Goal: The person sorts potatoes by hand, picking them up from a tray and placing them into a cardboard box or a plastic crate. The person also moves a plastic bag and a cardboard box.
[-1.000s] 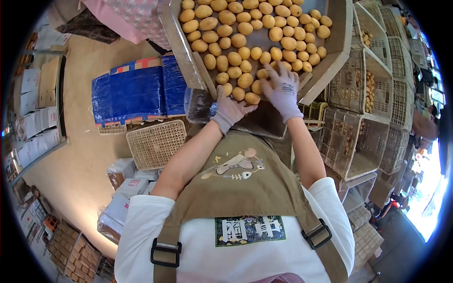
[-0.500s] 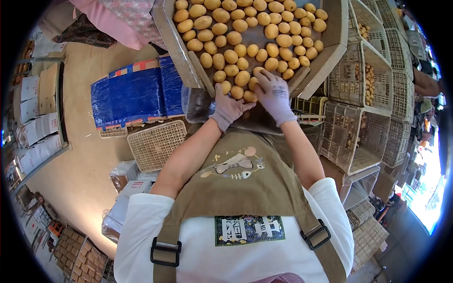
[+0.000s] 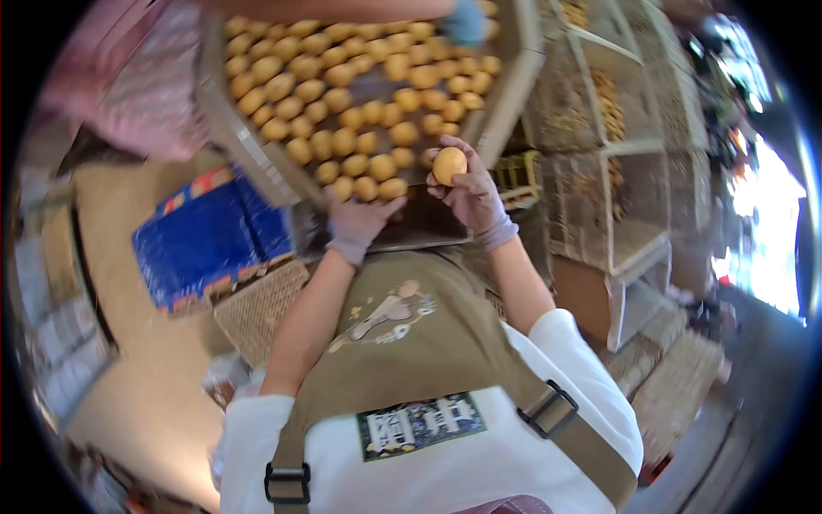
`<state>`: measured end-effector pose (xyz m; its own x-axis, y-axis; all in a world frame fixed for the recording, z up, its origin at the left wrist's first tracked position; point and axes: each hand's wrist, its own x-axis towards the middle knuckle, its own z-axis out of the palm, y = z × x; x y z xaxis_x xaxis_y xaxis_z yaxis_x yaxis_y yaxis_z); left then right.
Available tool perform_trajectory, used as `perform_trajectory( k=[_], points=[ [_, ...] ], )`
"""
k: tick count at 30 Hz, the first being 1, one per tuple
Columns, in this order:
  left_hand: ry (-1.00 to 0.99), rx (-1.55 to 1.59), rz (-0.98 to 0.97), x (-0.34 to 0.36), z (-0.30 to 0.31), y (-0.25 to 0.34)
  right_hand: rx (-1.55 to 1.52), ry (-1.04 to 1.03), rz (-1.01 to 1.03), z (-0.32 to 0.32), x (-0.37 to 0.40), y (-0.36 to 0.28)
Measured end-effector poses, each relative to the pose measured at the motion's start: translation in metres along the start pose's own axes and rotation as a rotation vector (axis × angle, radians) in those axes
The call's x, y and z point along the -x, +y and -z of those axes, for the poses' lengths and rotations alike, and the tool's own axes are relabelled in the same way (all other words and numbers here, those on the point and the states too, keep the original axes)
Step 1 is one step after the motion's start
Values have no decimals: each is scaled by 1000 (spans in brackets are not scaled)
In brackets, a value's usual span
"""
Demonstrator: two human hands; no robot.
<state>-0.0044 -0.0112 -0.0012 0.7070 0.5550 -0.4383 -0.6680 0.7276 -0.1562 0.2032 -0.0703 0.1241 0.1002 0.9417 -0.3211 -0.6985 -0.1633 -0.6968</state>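
Observation:
Many small yellow potatoes lie in a layer on a sorting tray with raised grey sides. My right hand, gloved, is closed around one potato and holds it up at the tray's near right corner. My left hand, also gloved, rests at the narrow near end with its fingers and thumb apart. Its fingertips touch or nearly touch the front row, where a potato sits by the thumb. Part of the left fingers is hidden behind the potatoes.
A co-worker's forearm and blue-gloved hand reach across the tray's far end. Plastic crates, some with potatoes, stack up on my right. To the left are a blue-wrapped box and an upturned basket.
My right hand has lifted a potato off the tray and turned with it. My left hand stays at the near edge. A co-worker's arm has come in, and the view has swung.

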Motion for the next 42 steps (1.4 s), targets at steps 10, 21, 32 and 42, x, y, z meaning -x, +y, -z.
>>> perform_trajectory(
  k=[10, 21, 32, 42],
  points=[
    [138, 5, 62, -6, -7, 5, -467, 1088, 1180, 228, 244, -148],
    [117, -162, 5, 6, -18, -1, 1830, 33, 757, 4, 27, -34],
    [343, -343, -2, 9, 3, 6, 2175, -39, 441, -1, -55, 24],
    [150, -41, -1, -2, -13, 3, 2329, -398, 104, 1, -6, 45]
  ],
)
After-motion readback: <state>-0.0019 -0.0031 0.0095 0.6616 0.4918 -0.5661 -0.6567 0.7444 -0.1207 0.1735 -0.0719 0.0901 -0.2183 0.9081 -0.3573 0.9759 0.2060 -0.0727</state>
